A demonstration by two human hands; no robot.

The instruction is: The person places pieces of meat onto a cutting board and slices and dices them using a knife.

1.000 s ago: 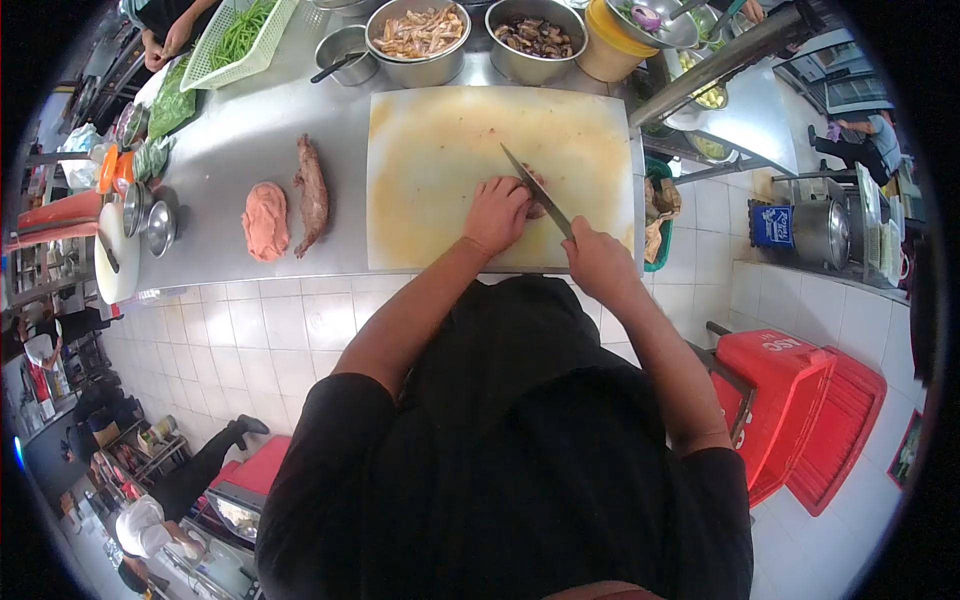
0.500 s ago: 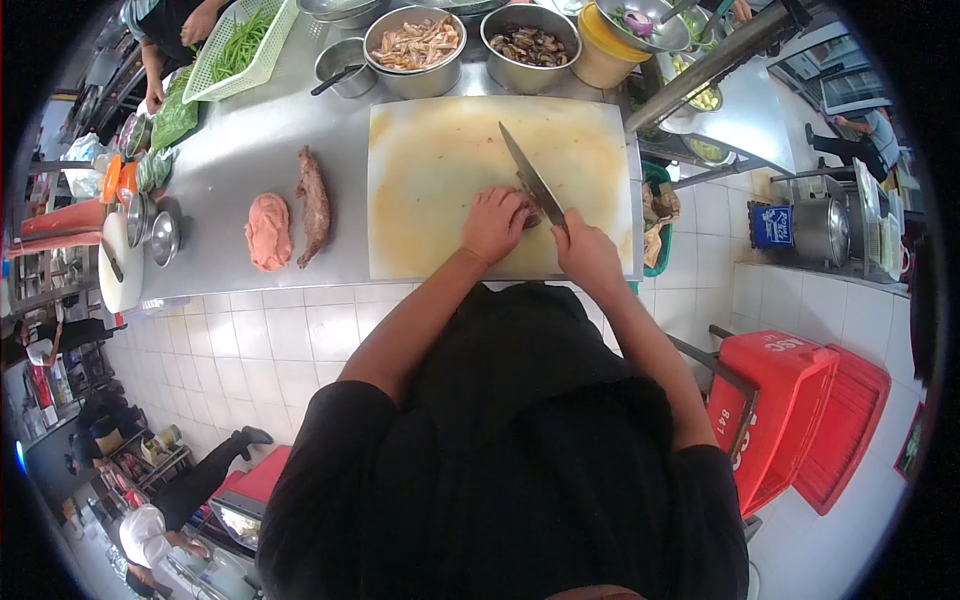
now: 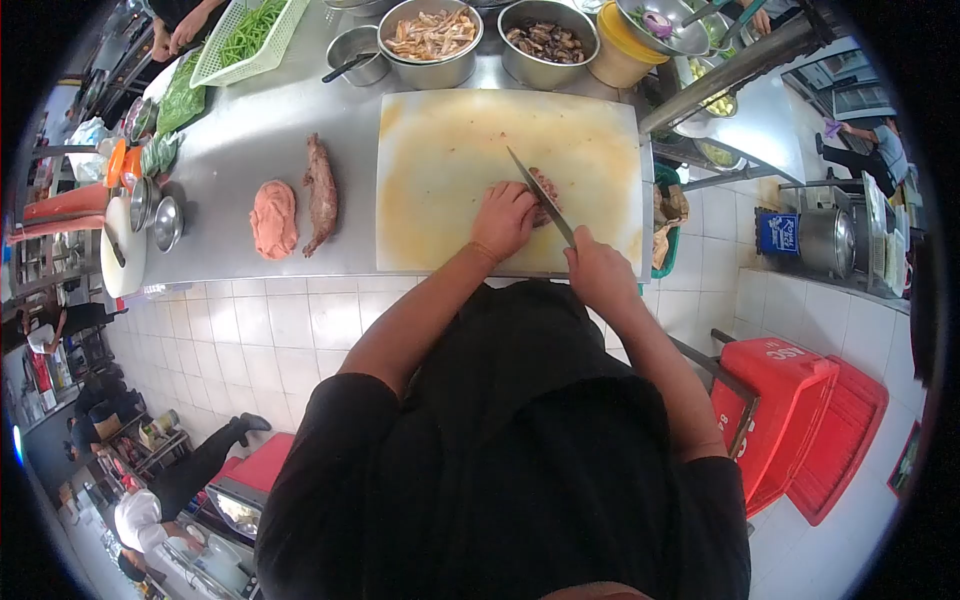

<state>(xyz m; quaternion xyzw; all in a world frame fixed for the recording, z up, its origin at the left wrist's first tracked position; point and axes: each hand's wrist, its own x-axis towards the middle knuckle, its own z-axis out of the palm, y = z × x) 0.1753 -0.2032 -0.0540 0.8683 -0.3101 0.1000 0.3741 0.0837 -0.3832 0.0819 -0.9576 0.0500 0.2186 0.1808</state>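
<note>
My right hand (image 3: 600,272) grips the handle of a long kitchen knife (image 3: 538,192), its blade pointing away and a little left across the cutting board (image 3: 450,150). With fingers bent, my left hand (image 3: 505,217) presses a dark reddish piece of meat to the board, close against the blade. Most of that piece is hidden by the hand and knife. Chopped meat (image 3: 544,184) lies just right of the blade, and small scraps dot the board. Left of the board, a long dark strip of meat (image 3: 320,195) rests on the metal table beside a pale pink lump of meat (image 3: 274,220).
Behind the board stand a pot of sliced pinkish food (image 3: 432,68), a pot of dark pieces (image 3: 547,75) and a yellow tub (image 3: 620,65). A basket of green beans (image 3: 245,70) sits back left. A metal post (image 3: 740,75) rises at right, near a red bin (image 3: 765,420).
The knife blade stands more upright, seen nearer edge-on, and has shifted slightly along the meat. More chopped meat shows to its right. The whole view has shifted a little.
</note>
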